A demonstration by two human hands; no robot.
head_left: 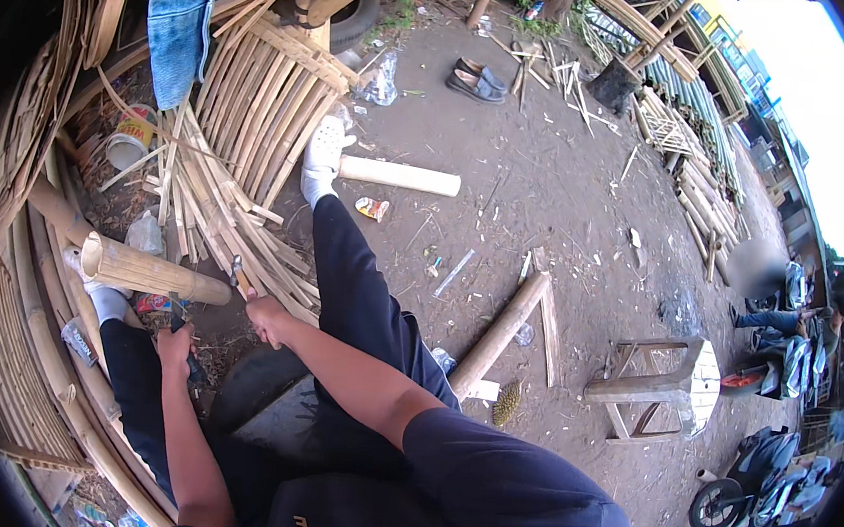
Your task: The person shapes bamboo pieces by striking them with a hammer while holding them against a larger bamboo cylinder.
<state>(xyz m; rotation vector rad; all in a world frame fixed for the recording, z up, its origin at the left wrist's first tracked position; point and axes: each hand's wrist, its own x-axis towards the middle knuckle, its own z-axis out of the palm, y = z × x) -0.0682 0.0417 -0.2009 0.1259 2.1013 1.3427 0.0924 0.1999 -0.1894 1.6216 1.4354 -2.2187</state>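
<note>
My left hand is closed round a dark-handled tool, whose far end reaches toward a thick cut bamboo piece. The kind of tool is hard to make out. The bamboo lies crosswise by my left foot, its hollow end facing left. To the right of it, my right hand grips a hammer by the handle, with the head pointing up and away from me. A gap separates the hammer head from the bamboo's right end. Split bamboo strips lie just beyond the hammer.
A slatted bamboo panel and a denim garment are ahead. Another bamboo length touches my right shoe. On the right are a wooden angle frame, a durian, a stool and parked motorbikes. Dark shoes lie farther off.
</note>
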